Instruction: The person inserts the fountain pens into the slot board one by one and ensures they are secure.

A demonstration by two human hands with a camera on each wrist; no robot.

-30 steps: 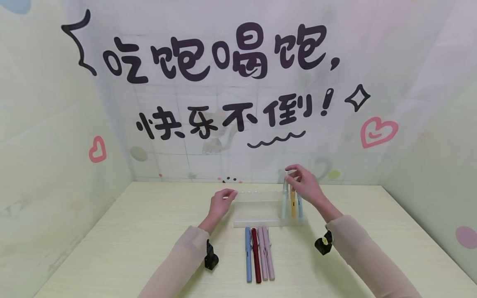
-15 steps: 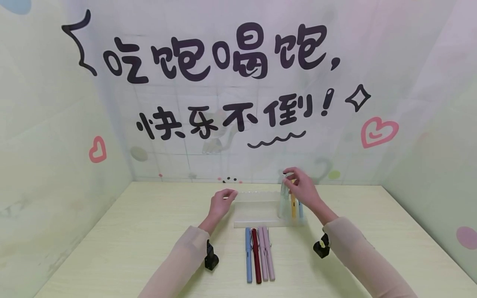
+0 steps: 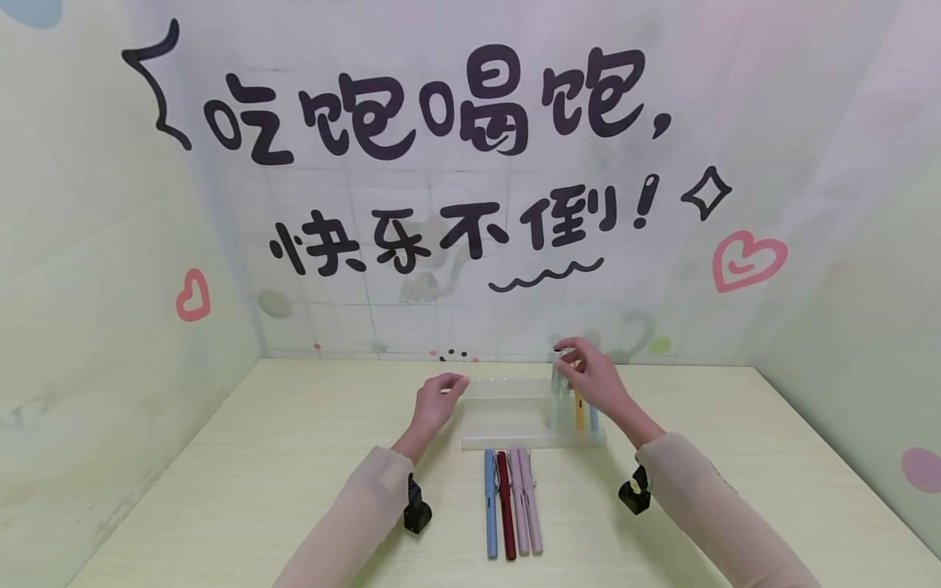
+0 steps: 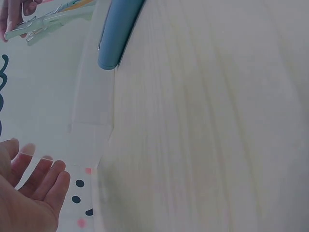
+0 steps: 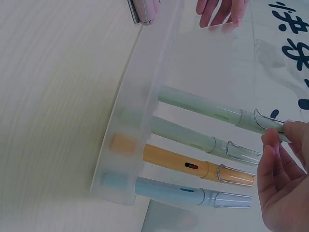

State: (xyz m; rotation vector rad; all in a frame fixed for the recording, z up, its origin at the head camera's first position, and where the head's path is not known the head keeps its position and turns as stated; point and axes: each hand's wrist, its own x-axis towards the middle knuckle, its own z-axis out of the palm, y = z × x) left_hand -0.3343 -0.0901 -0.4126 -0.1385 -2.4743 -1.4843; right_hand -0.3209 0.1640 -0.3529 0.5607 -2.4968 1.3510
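A clear frosted pen rack (image 3: pixel 507 415) stands toward the back of the table. My left hand (image 3: pixel 435 403) pinches its left edge between thumb and fingers. My right hand (image 3: pixel 599 382) pinches the cap end of a pale green pen (image 5: pixel 207 107), whose lower end is at the rack's bottom ledge. Beside it in the rack stand a second pale green pen (image 5: pixel 190 136), an orange pen (image 5: pixel 178 160) and a light blue pen (image 5: pixel 169 193). In front of the rack lie a blue pen (image 3: pixel 491 510), a dark red pen (image 3: pixel 506 506) and two pink pens (image 3: pixel 524 506).
Behind the rack rises a white backdrop (image 3: pixel 470 327) with black lettering. Pale side walls (image 3: pixel 845 327) flank the wooden table (image 3: pixel 294 474). Black wrist cameras (image 3: pixel 416 508) hang below both sleeves.
The right hand has shifted slightly left and then down, lowering the pale green pen beside the other green one. The left hand and the lying pens stay put.
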